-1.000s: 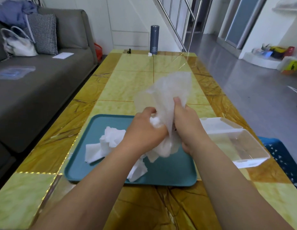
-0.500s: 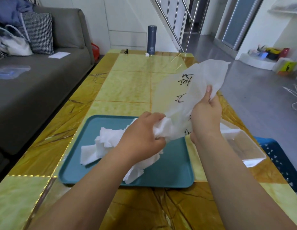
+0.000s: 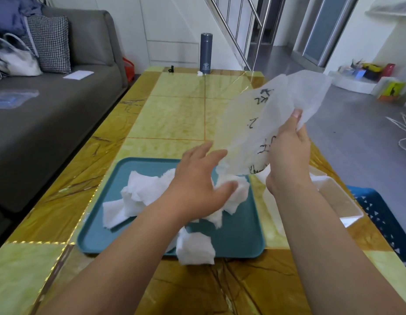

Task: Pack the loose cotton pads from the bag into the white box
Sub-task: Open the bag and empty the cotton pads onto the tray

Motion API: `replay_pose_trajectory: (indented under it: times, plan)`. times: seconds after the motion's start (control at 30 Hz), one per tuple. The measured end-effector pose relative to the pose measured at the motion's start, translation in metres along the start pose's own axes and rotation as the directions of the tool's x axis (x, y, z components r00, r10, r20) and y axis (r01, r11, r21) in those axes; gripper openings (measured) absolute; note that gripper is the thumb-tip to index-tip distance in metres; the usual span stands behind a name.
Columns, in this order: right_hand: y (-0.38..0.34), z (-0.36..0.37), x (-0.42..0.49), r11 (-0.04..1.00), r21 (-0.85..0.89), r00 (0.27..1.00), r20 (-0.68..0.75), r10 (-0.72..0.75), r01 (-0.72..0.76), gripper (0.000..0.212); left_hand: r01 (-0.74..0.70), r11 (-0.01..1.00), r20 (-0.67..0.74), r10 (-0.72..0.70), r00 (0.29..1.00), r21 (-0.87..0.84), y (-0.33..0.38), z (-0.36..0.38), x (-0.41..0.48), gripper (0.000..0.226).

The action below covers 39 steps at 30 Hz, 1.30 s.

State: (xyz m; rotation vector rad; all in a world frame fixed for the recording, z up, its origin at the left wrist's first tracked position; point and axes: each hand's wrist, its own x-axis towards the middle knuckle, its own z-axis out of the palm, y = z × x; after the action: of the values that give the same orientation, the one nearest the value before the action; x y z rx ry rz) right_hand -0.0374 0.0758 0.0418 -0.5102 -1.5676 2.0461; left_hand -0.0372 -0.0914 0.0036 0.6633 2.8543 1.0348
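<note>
A heap of loose white cotton pads (image 3: 140,196) lies on a teal tray (image 3: 238,237), and one clump (image 3: 195,251) hangs over the tray's near rim. My right hand (image 3: 288,160) grips a translucent plastic bag (image 3: 261,119) with black handwriting, lifted and tilted up to the right, its mouth down over the tray. My left hand (image 3: 197,185) hovers with fingers spread over the pads at the bag's mouth, holding nothing that I can see. The white box (image 3: 342,208) stands open to the right of the tray, partly hidden behind my right forearm.
The yellow marble-pattern table (image 3: 174,114) carries a dark flask (image 3: 205,54) at its far end. A grey sofa (image 3: 61,105) runs along the left. A blue crate (image 3: 383,219) sits low at the right, beside the box.
My right hand has raised the bag up and to the right. My left hand has let go of the bag's mouth and spread open. More pads have spilled onto the tray.
</note>
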Motion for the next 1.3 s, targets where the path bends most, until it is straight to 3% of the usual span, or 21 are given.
replay_pose_trajectory:
  times: [0.1, 0.2, 0.3, 0.33, 0.4, 0.47, 0.6, 0.7, 0.83, 0.97, 1.1, 1.23, 1.3]
  plan:
    - [-0.005, 0.005, -0.004, 0.995, -0.099, 0.991, 0.127, 0.038, -0.026, 0.036, -0.087, 0.954, -0.19, 0.032, 0.981, -0.288, 0.004, 0.0, 0.003, 0.039]
    - [-0.001, 0.012, -0.006, 0.982, -0.182, 0.97, 0.226, 0.088, -0.046, 0.038, 0.006, 0.86, -0.114, -0.074, 0.991, -0.509, 0.008, -0.007, 0.005, 0.053]
    - [0.006, 0.017, -0.009, 0.975, -0.205, 0.948, 0.284, 0.141, -0.083, 0.041, 0.066, 0.832, -0.116, -0.155, 0.981, -0.551, 0.005, -0.007, 0.008, 0.035]
    - [0.007, 0.02, -0.011, 0.975, -0.205, 0.944, 0.295, 0.148, -0.089, 0.044, 0.104, 0.83, -0.101, -0.19, 0.977, -0.549, 0.004, -0.007, 0.008, 0.041]
    - [0.008, 0.022, -0.013, 0.973, -0.209, 0.939, 0.304, 0.16, -0.098, 0.047, 0.164, 0.819, -0.044, -0.225, 0.973, -0.549, 0.003, -0.004, 0.008, 0.076]
    - [0.009, 0.023, -0.015, 0.963, -0.244, 0.939, 0.293, 0.182, -0.11, 0.049, 0.142, 0.814, -0.06, -0.212, 0.975, -0.564, 0.005, -0.003, 0.007, 0.088]
    - [0.011, 0.021, -0.016, 0.94, -0.332, 0.939, 0.287, 0.187, -0.085, 0.042, 0.084, 0.792, -0.149, -0.216, 0.965, -0.605, 0.007, -0.007, 0.01, 0.053]
    - [0.01, 0.02, -0.019, 0.931, -0.357, 0.946, 0.269, 0.183, -0.078, 0.054, 0.069, 0.833, -0.2, -0.211, 0.957, -0.549, 0.003, -0.007, 0.012, 0.027]
    - [0.007, 0.017, -0.021, 0.966, -0.25, 0.991, 0.101, 0.087, -0.06, 0.046, 0.109, 0.936, -0.266, -0.205, 0.942, -0.336, -0.008, -0.014, 0.011, 0.016]
    - [-0.002, 0.007, -0.015, 0.983, -0.177, 0.997, 0.037, 0.061, -0.054, 0.027, 0.195, 0.951, -0.174, -0.24, 0.955, -0.24, -0.016, -0.022, 0.008, 0.029]
    - [0.0, 0.01, -0.018, 0.989, -0.122, 0.996, 0.021, 0.084, -0.08, 0.027, 0.194, 0.972, -0.021, -0.199, 0.98, -0.134, -0.016, -0.024, 0.006, 0.046]
    - [0.001, 0.013, -0.019, 0.988, -0.127, 0.996, -0.014, 0.087, -0.089, 0.029, 0.135, 0.983, -0.087, -0.146, 0.985, -0.129, -0.017, -0.023, 0.007, 0.044]
    - [-0.001, 0.013, -0.017, 0.985, -0.099, 0.99, -0.035, 0.136, -0.139, 0.032, 0.108, 0.988, -0.051, -0.115, 0.992, -0.112, -0.015, -0.022, 0.006, 0.044]
